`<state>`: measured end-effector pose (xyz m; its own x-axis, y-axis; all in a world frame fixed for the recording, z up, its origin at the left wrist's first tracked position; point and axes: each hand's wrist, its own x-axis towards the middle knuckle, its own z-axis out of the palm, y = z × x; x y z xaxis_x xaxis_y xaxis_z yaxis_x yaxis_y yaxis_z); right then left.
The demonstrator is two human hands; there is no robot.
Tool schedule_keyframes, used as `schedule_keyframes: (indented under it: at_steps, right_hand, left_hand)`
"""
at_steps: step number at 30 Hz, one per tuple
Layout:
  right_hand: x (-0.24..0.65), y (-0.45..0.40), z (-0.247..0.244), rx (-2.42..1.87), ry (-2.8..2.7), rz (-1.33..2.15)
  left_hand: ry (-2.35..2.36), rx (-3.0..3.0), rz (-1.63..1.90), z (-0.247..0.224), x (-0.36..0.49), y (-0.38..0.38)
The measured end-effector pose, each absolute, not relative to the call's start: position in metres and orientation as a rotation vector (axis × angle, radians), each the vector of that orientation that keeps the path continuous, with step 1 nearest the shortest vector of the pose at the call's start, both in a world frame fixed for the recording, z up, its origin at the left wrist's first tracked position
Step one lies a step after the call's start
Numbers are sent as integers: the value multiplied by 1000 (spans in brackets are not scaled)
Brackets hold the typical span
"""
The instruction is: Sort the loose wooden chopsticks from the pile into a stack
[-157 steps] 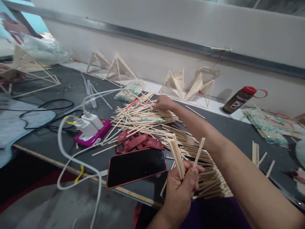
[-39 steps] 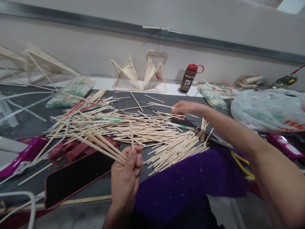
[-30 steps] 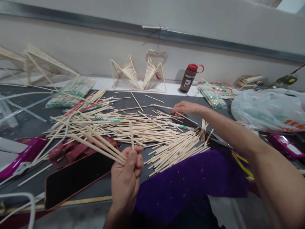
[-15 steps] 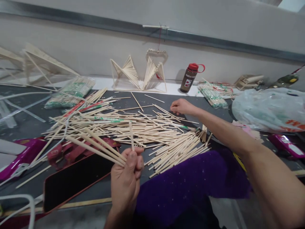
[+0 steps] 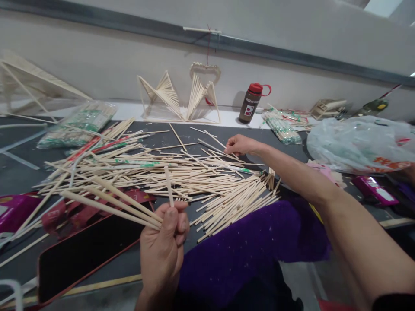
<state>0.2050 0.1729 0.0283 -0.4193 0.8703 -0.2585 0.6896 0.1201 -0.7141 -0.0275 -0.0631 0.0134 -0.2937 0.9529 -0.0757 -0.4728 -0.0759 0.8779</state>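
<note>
My left hand is closed on several thin wooden sticks; most fan out to the left, and a short one points up between thumb and fingers. Beyond the loose pile, my right hand is pinched at the end of a thin stick that slants up to the left. A wide heap of sticks covers the dark table between and around the hands. At the heap's near right, more sticks lie beside a purple cloth.
Stick models stand at the wall beside a red-capped bottle. At left are a bagged stick pack, a phone and red ribbon. A plastic bag and a purple tool lie right.
My right hand has closed on a stick end and a slanting stick now shows at its fingertips. The whole view has shifted, so things appear further left. My left hand keeps its sticks.
</note>
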Motion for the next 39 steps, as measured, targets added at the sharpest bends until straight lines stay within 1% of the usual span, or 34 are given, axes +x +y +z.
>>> schedule_keyframes:
  at_steps: [2,5,13,21,31,35,39]
  right_hand:
    - [208,175,27,-1530,-2073,1283]
    - [210,177,27,-1514,-1993,1342]
    - [208,176,28,-1451,-2004,1354]
    - [207,171,31,-1561,-1998,1242]
    - [210,162,31,-1414,-1950,1345]
    - [199,129,48,-1258,-1990,1508]
    - [180,71,60,-1066,-2021,1851]
  left_hand:
    - [1036,666,1623,15,-27,-63]
    - [1043,671,1619,16,-27,-63]
    - [1036,662,1612,15,-28,-64]
    - [1021,652,1610,14,-29,-64]
    - [1056,650,1627,16,-27,-61]
    - [1081,613,1733,18,-25,-59]
    - [1031,578,1769,18,-25,-58]
